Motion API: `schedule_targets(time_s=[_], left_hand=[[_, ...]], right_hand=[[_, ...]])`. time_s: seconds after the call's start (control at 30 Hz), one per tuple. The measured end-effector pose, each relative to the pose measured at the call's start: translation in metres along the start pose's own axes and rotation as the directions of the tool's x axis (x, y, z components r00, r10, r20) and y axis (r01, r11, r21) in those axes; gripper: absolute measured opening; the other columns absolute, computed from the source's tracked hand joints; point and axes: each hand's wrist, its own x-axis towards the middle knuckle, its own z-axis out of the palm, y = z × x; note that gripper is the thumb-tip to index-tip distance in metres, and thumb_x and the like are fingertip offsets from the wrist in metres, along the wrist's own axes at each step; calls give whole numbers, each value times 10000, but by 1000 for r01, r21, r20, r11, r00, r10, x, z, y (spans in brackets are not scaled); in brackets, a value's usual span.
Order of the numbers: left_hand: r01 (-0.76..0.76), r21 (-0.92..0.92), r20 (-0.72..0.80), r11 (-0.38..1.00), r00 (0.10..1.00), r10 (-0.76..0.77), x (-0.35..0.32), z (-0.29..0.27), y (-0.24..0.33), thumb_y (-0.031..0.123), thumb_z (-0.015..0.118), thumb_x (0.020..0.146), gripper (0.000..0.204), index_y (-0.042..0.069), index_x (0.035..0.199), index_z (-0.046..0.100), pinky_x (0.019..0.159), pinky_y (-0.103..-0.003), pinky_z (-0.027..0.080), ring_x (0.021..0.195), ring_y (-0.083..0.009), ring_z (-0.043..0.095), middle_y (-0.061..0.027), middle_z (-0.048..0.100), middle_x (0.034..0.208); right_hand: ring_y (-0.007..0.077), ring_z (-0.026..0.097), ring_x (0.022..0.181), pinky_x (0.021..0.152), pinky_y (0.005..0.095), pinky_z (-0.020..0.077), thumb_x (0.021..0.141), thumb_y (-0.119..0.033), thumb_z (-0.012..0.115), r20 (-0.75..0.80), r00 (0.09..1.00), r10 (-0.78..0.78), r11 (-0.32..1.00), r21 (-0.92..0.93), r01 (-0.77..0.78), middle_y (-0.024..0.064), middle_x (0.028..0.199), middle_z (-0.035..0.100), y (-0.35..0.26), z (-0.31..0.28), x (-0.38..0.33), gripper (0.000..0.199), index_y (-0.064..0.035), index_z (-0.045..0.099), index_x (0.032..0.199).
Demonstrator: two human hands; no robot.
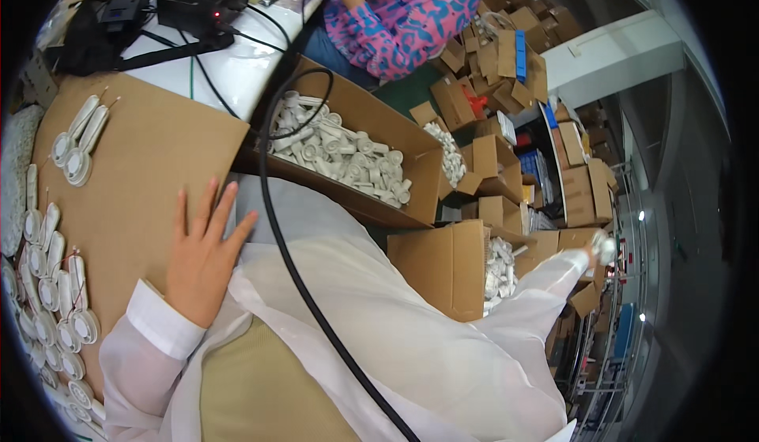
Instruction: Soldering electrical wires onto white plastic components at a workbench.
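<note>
L. hand (204, 256): flat, fingers spread, palm down on brown corrugated cardboard sheet (150, 165) at bench's near edge; grasping nothing. R. hand (598, 246): arm stretched far right, away from bench, closed round a small white plastic part (607, 246); detail too small to tell. White oval plastic parts w/ thin wires (55, 284): rows along sheet's left edge, well apart from L. hand. Open cardboard box of white plastic pieces (340, 157): just beyond sheet's right edge. Black cable (273, 228): runs over white sleeve. Second open box (455, 268): below R. arm. Co-worker in pink-blue top (403, 15): bench's far side.
</note>
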Motion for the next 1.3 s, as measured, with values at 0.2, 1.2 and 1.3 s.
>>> schedule_targets(time_s=[0.2,1.2,1.3], left_hand=[[-171,-233,62,957,980,190,-7,-2,7,129,635,875,368,127,1242,656,1152,-462,368,1319,-312,514,-102,581,1352],[-48,-189,76,981,995,64,-24,30,10,161,529,930,313,57,1214,605,874,-345,488,888,-268,601,-117,598,983],[-33,-171,57,985,997,43,-25,40,8,175,528,940,329,58,1243,578,869,-339,494,879,-270,599,-115,580,984]], right_hand=[[223,578,723,623,326,457,788,-344,815,62,991,116,911,-403,-82,113,906,660,49,-73,-127,415,-30,672,1020],[273,510,1324,1089,426,404,826,-99,763,510,-190,-839,364,785,501,145,1494,479,-262,332,-274,721,-54,455,1476],[329,436,1384,1145,387,356,772,-151,797,291,-466,-836,189,949,254,174,1532,428,-319,371,-390,859,-50,382,1517]])
